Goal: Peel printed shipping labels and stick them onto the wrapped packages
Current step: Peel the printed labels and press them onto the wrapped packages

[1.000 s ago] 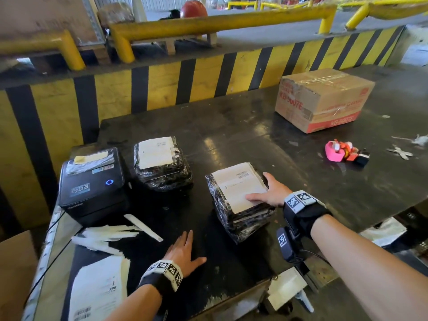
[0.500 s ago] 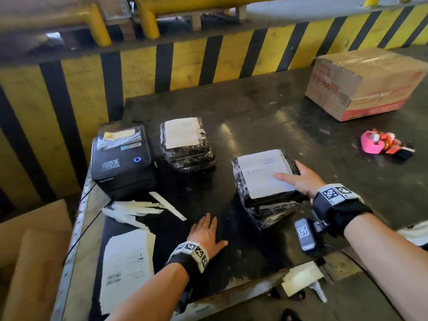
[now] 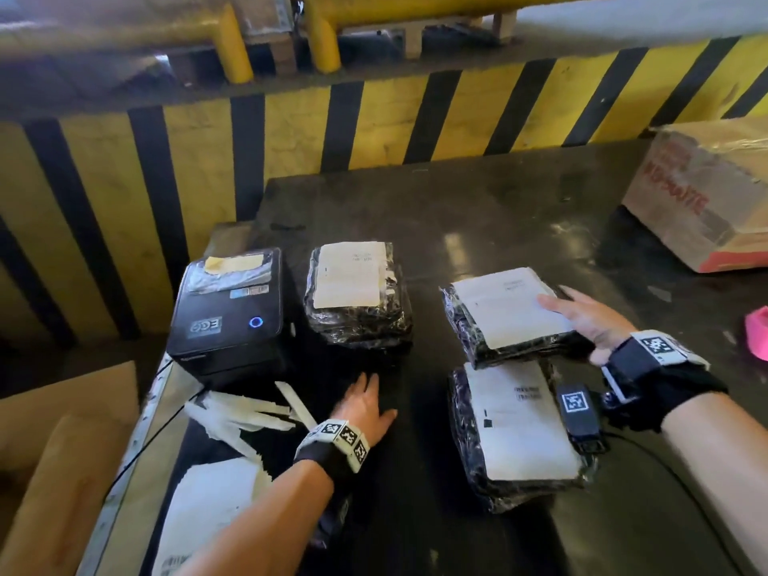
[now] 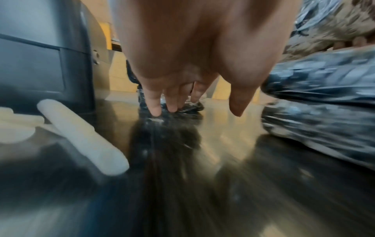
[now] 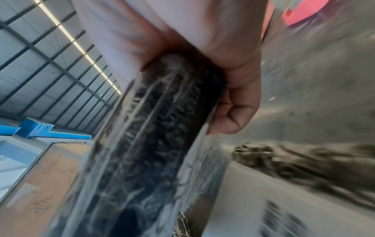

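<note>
at the far left of the head view a brown cardboard carton (image 3: 62, 471) sits below the table edge. on the dark table (image 3: 498, 209), lower left, lies a white label sheet (image 3: 208, 509), and above it a scatter of white backing strips (image 3: 237, 413). the black label printer (image 3: 232, 313) stands at mid left with a blue light on its top.

just right of the strips, the left hand (image 3: 363, 403) lies low over the table with fingers straight and spread, holding nothing; in the left wrist view the fingertips (image 4: 155, 110) point toward a wrapped package, though blur hides whether they touch the table. that first package (image 3: 359, 297), black-wrapped with a white label on top, sits right beside the printer, in the middle of the frame.

right of centre, a second package (image 3: 503, 318) bearing a label is lifted and tilted, grasped at its right edge by the right hand (image 3: 590, 322): thumb on top, fingers curled under, as the right wrist view shows along the package edge (image 5: 162, 136). below it, a third package (image 3: 519, 438) with a label lies flat on the table.

at the upper right a taped cardboard box (image 3: 706, 193) rests on the table, and a pink object (image 3: 758, 330) shows at the right edge.
</note>
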### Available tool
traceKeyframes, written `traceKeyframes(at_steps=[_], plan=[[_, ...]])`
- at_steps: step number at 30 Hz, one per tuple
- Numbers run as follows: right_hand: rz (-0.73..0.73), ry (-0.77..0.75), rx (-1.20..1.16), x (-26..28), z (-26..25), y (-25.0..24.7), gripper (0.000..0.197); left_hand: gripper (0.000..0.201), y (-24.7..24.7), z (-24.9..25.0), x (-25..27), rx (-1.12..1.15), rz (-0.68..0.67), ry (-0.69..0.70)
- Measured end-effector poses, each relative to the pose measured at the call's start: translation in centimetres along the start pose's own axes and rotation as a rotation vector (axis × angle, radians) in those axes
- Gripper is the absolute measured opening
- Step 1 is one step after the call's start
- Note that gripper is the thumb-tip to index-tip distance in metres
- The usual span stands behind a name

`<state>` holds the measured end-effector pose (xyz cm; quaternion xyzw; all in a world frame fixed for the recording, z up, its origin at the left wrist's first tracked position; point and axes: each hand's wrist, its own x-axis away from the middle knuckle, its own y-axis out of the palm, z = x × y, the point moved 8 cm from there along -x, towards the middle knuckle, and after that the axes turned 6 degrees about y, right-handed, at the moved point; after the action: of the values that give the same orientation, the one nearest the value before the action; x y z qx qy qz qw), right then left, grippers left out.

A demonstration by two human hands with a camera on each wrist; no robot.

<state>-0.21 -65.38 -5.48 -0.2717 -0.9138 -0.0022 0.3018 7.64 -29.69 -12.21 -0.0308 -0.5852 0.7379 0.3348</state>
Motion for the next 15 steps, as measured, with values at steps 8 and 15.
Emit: traceKeyframes(at_steps=[8, 15], plan=[[0.085, -0.16, 0.008, -5.7, -8.2, 4.9, 0.056, 0.079, -0.5, -2.7, -4.6, 0.029, -0.089, -0.17], [-0.006, -0.127, 0.262, -13.7, -8.1, 8.7, 0.069, 0.078, 0.6, -3.1, -5.9, -0.118, -0.106, -0.209]])
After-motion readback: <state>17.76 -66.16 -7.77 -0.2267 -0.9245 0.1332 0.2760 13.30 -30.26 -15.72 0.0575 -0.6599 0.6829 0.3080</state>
